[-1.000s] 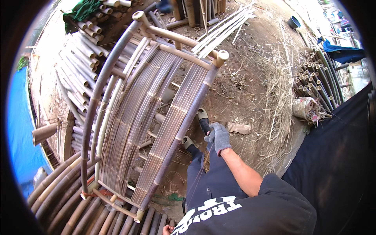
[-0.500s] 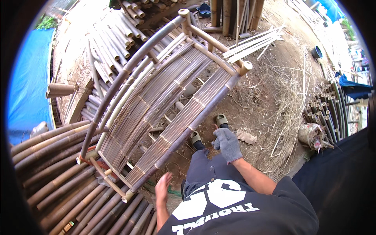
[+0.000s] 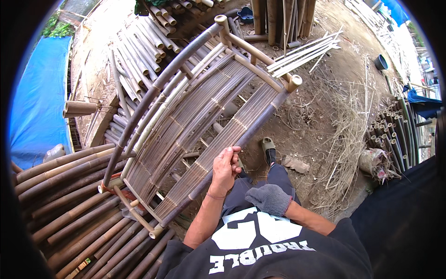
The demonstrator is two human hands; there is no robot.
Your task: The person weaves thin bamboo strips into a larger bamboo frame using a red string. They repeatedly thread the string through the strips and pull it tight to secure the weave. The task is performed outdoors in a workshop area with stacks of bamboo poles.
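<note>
A curved bamboo frame [image 3: 195, 111] with woven slat panels stands tilted in front of me, its dark side rails running from lower left to upper right. My bare left hand [image 3: 226, 167] is raised at the frame's near rail, fingers pinched on a thin bamboo strip at the edge of the slats. My right hand [image 3: 270, 199] wears a grey glove and rests curled against my thigh, holding nothing that I can see. My feet in sandals [image 3: 268, 145] stand on the dirt beside the rail.
Thick bamboo poles [image 3: 60, 204] lie stacked at lower left, cut tubes [image 3: 139, 51] piled behind the frame. A blue tarp [image 3: 37, 102] lies far left. Split strips [image 3: 306, 51] and dry shavings [image 3: 348, 130] litter the dirt at right, near bundled poles [image 3: 399, 135].
My left hand has come up from below and taken hold at the frame's near rail. My gloved right hand dropped from the rail back to my thigh. The view shifted right.
</note>
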